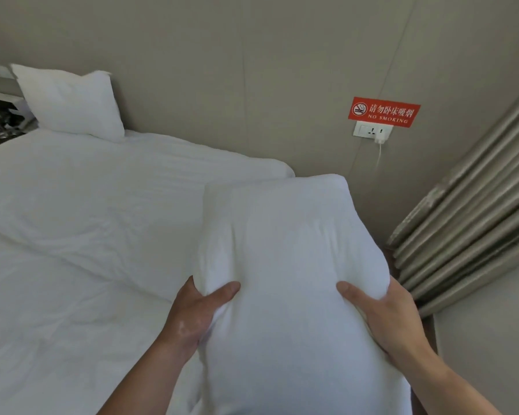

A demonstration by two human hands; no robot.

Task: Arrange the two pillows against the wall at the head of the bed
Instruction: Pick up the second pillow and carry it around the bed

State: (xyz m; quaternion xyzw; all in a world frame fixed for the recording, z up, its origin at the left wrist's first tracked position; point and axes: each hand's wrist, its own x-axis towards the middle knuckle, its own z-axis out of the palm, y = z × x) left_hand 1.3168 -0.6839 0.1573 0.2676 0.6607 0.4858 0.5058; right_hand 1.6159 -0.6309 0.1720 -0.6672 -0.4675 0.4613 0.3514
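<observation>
One white pillow (72, 103) leans upright against the beige wall (222, 70) at the far left of the bed's head. A second white pillow (288, 253) is held in the air over the bed's right side, near the wall. My left hand (195, 316) grips its left edge, thumb on top. On its right edge sits my right hand (384, 319), thumb pressed into the fabric. The white bed (87, 235) is covered with a creased duvet.
A red no-smoking sign (384, 111) hangs on the wall above a socket (372, 130) with a white charger and cable. Grey pleated curtains (477, 220) stand at the right. A cluttered bedside area (0, 112) lies at the far left.
</observation>
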